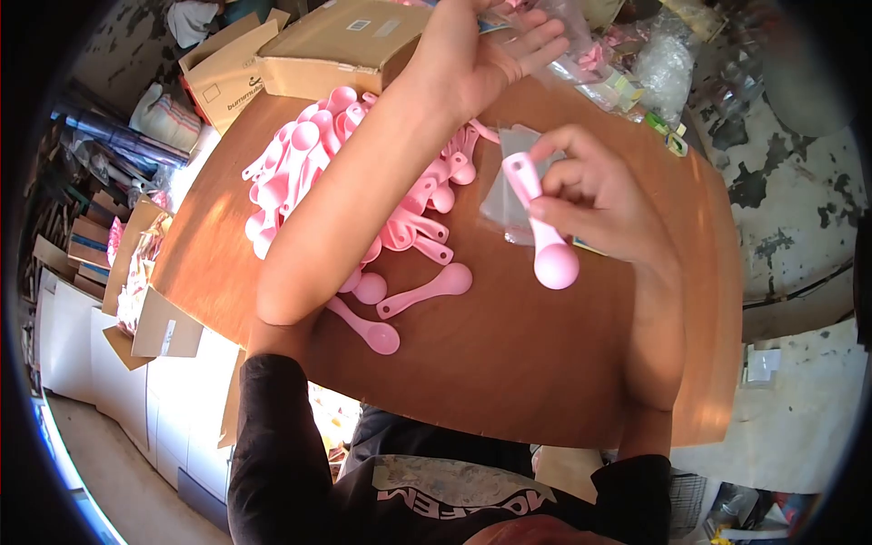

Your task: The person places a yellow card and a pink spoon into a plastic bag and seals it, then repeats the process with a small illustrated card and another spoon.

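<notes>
My right hand [590, 195] pinches a pink spoon [556, 263] near its handle, with the round bowl pointing down toward me. Behind that hand, clear plastic bags [509, 195] lie on the wooden table [509, 363]. My left arm reaches across a pile of pink spoons [304, 141] to the far side, where my left hand [504, 59] has its fingers spread, palm up, and holds nothing visible. Two loose pink spoons, one [427, 289] bowl down and one [368, 329] bowl up, rest at the near edge of the pile.
A closed cardboard box [318, 45] stands at the table's far left, beside an open box [227, 77]. Plastic packaging [668, 68] and a green item [668, 133] lie at the far right. Another open carton [168, 322] stands left of the table.
</notes>
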Demonstrator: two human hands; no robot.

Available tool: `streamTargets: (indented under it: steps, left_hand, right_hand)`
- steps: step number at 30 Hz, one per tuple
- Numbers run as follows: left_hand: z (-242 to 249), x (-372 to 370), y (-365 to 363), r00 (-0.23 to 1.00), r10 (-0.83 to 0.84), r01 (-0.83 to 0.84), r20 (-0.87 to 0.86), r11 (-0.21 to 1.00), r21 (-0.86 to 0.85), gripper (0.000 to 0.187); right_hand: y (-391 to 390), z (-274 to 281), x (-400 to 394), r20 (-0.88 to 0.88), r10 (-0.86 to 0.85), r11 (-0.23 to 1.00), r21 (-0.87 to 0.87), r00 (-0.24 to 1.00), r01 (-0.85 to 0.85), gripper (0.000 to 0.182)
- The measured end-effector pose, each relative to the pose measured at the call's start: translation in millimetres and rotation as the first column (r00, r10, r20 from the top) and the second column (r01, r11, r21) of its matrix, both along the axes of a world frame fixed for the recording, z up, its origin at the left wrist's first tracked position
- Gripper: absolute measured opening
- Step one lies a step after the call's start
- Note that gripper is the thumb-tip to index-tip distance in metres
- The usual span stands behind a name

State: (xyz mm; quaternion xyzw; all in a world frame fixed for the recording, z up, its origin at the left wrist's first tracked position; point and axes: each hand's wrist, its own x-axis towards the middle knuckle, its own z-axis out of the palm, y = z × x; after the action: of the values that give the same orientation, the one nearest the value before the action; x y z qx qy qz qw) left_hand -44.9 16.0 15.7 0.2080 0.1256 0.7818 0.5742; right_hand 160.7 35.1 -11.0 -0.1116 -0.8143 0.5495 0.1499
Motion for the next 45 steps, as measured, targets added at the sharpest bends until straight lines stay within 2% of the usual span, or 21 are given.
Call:
streamTargets:
  steps: [2,4,5,6,8,9,10,12,13,17,19,21,23,25,27,29,31,38,40,43,45]
  left_hand:
    - [2,4,1,1.000,-0.010,0.010,-0.001,1.000,-0.027,0.013]
    - [8,12,-6,1.000,-0.011,0.013,0.027,0.997,-0.074,0.011]
    - [10,18,-12,0.999,0.048,-0.048,-0.001,0.992,-0.115,0.014]
    - [7,18,-8,0.999,0.043,-0.043,-0.007,0.992,-0.116,0.014]
    - [-5,15,2,0.996,-0.004,0.009,0.085,0.998,-0.066,0.040]
    - [-6,16,3,0.997,-0.009,0.014,0.080,0.998,-0.065,0.040]
    - [-6,17,3,0.996,0.000,0.007,0.090,0.997,-0.079,0.033]
    - [-7,22,5,0.995,0.000,0.009,0.095,0.996,-0.092,0.026]
    - [-8,24,6,0.993,-0.020,0.035,0.119,0.991,-0.126,0.027]
    - [-16,29,9,0.991,-0.067,0.083,0.117,0.987,-0.136,0.030]
    - [-17,33,7,0.992,-0.077,0.088,0.100,0.990,-0.112,0.031]
    - [-17,37,2,0.992,-0.124,0.126,0.023,0.985,-0.115,0.032]
    - [-19,39,4,0.990,-0.139,0.142,0.029,0.982,-0.123,0.033]
    - [-20,42,5,0.988,-0.153,0.156,0.036,0.979,-0.133,0.034]
    - [-20,43,6,0.992,-0.115,0.109,-0.045,0.988,-0.111,0.033]
    - [-19,44,5,0.991,-0.122,0.115,-0.049,0.986,-0.122,0.035]
    - [-20,44,5,0.990,-0.129,0.121,-0.052,0.984,-0.133,0.036]
    - [-26,46,9,0.964,-0.252,0.244,-0.087,0.965,-0.093,0.049]
    - [-29,45,11,0.956,-0.272,0.265,-0.110,0.961,-0.081,0.051]
    - [-29,45,10,0.949,-0.284,0.269,-0.135,0.956,-0.117,0.052]
    - [-26,45,8,0.954,-0.285,0.268,-0.094,0.950,-0.162,0.035]
  right_hand:
    - [4,25,20,-0.057,-0.043,0.998,0.038,0.997,0.045,0.047]
    - [8,47,36,-0.081,-0.112,0.954,0.270,0.990,0.130,0.058]
    - [7,49,39,-0.184,-0.131,0.969,0.186,0.974,0.165,0.056]
    - [5,48,41,-0.190,-0.136,0.968,0.184,0.972,0.172,0.056]
    - [1,47,43,-0.409,-0.233,0.929,0.174,0.882,0.326,0.054]
    - [7,36,39,-0.597,-0.184,0.905,0.207,0.781,0.372,0.049]
    - [12,30,34,-0.602,-0.188,0.902,0.207,0.776,0.379,0.049]
    - [19,22,26,-0.821,0.098,0.723,0.447,0.562,0.527,0.045]
    - [23,23,27,-0.814,0.191,0.652,0.523,0.548,0.550,0.040]
    - [27,21,21,-0.786,0.261,0.603,0.586,0.561,0.541,0.036]
    - [34,17,20,-0.775,0.228,0.513,0.610,0.590,0.603,0.029]
    - [39,13,16,-0.780,0.216,0.511,0.603,0.588,0.612,0.025]
    - [38,14,18,-0.784,0.205,0.507,0.597,0.586,0.621,0.021]
    - [33,17,23,-0.685,0.140,0.472,0.681,0.715,0.560,0.020]
    - [37,17,19,-0.730,0.133,0.434,0.651,0.671,0.623,0.017]
    - [36,20,18,-0.773,0.129,0.394,0.615,0.622,0.683,0.015]
    - [29,29,20,-0.773,0.087,0.226,0.630,0.629,0.743,0.014]
    - [33,17,17,-0.746,0.015,0.317,0.635,0.666,0.704,0.014]
    - [34,12,14,-0.744,-0.043,0.542,0.543,0.666,0.642,0.013]
    - [28,20,18,-0.752,-0.025,0.500,0.562,0.659,0.659,0.013]
    - [22,26,22,-0.772,0.002,0.482,0.558,0.636,0.675,0.014]
